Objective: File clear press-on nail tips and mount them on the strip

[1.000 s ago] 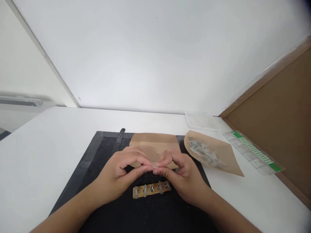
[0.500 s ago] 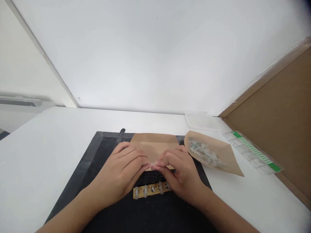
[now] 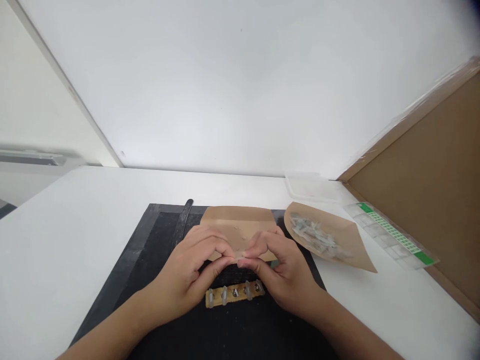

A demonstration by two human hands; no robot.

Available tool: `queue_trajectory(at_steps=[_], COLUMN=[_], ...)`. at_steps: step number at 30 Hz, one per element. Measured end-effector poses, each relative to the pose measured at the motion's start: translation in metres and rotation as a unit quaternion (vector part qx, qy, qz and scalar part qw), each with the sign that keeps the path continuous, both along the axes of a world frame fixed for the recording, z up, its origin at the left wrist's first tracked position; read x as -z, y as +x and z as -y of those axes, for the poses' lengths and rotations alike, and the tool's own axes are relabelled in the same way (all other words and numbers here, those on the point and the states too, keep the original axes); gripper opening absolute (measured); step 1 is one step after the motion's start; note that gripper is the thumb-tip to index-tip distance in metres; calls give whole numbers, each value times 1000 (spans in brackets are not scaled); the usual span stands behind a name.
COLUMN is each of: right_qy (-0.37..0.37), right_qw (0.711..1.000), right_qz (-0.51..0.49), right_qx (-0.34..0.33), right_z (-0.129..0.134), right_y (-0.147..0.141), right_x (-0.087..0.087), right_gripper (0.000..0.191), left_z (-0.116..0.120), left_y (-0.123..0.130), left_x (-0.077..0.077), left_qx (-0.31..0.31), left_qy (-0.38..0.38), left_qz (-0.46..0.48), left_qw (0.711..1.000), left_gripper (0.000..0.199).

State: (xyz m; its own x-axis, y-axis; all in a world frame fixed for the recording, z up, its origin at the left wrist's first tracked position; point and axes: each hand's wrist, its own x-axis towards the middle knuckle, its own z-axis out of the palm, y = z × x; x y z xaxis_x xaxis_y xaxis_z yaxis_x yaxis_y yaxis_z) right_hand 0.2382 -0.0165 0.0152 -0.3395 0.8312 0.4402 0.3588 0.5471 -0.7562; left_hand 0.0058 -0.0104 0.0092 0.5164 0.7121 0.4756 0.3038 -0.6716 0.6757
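Note:
My left hand [image 3: 189,267] and my right hand [image 3: 283,265] meet fingertip to fingertip, each pinching with thumb and forefinger. Between them shows a sliver of a small, pale, translucent piece [image 3: 238,258], mostly covered by the fingers and too small to name. Just beyond lies a brown paper sheet [image 3: 236,214] with a few tiny bits on it. Nearer to me, below the hands, a yellowish strip [image 3: 240,295] lies on the black mat [image 3: 225,332]. Clear upright pieces and small shiny metal parts sit along that strip.
A slim dark tool [image 3: 183,220] lies left of the paper. On the right, another brown paper [image 3: 358,240] bears a heap of translucent pieces [image 3: 313,232]. Behind are a clear tray [image 3: 311,187] and a compartment case with green label [image 3: 393,232], beside a brown board [image 3: 423,165].
My left hand has turned, so its thumb and forefinger now show in an open arch. Both hands stay over the same spot; the things on the table have not moved.

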Motion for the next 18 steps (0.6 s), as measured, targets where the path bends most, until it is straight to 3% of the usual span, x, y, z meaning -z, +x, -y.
queue_trajectory(at_steps=[7,18], right_qy=[-115,-224], right_qw=[989,952], right_qz=[-91,-210], right_qx=[24,3], right_z=[0,-2], right_y=[0,2], right_x=[-1,0], right_gripper=[18,21], left_z=[1,-3], left_y=[1,0], left_x=[-1,5], left_qx=[-8,-112], left_qy=[-78,-48], left_qz=[36,15], left_qw=[996,992], left_gripper=[12,14])
